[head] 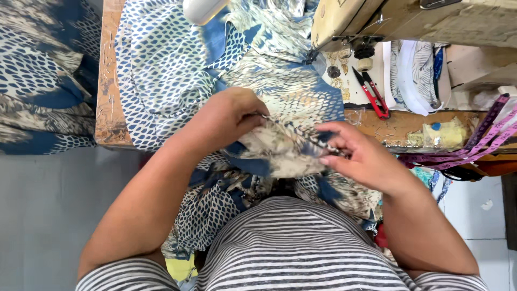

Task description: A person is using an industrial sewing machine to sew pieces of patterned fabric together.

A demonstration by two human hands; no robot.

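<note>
Striped grey-and-white shirt cloth (291, 248) fills the view at six o'clock, closest to my lens. Just beyond it I hold the blue-and-cream printed fabric (280, 145) at the table's near edge, a folded seam stretched between my hands. My left hand (229, 116) is clenched on the fold at nine o'clock of the seam; my right hand (358, 156) pinches it between thumb and fingertips at three o'clock. To do this well, I judge the edge should stay taut and level, layers matched. Outward, at twelve o'clock, more of the fabric runs under the beige sewing machine (377, 19); red-handled thread snips (371, 91) lie at two o'clock, a pink measuring tape (474, 143) at three.
</note>
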